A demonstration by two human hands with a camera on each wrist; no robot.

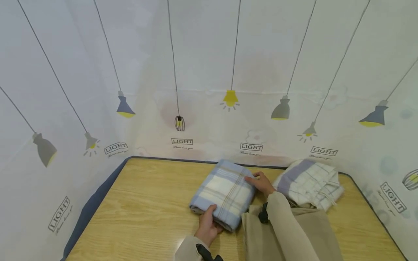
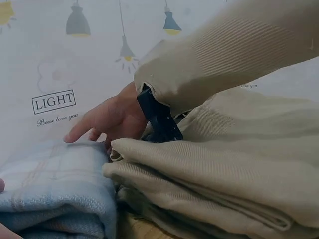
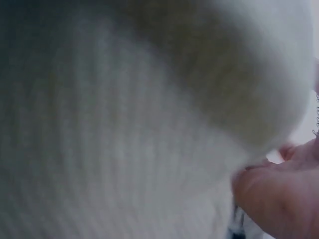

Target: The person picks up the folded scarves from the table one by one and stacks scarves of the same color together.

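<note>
A folded blue-and-white plaid blanket (image 1: 225, 192) lies on the wooden table. My left hand (image 1: 207, 226) grips its near edge, the thumb on top and the other fingers partly hidden underneath. At the right edge my right hand (image 1: 261, 183) holds the fabric, one digit laid over the top. The left wrist view shows this right hand (image 2: 112, 117) beside the folded blanket (image 2: 55, 194). Most of the right wrist view is filled by a blurred ribbed sleeve (image 3: 124, 139), with part of the right hand (image 3: 284, 194) at the edge.
A folded beige cloth (image 1: 313, 232) lies under the right forearm. Behind it sits a white checked cloth (image 1: 308, 183) with a purple stripe. Bare wooden tabletop (image 1: 140, 203) extends to the left. A white curtain (image 1: 202, 65) printed with lamps surrounds the table.
</note>
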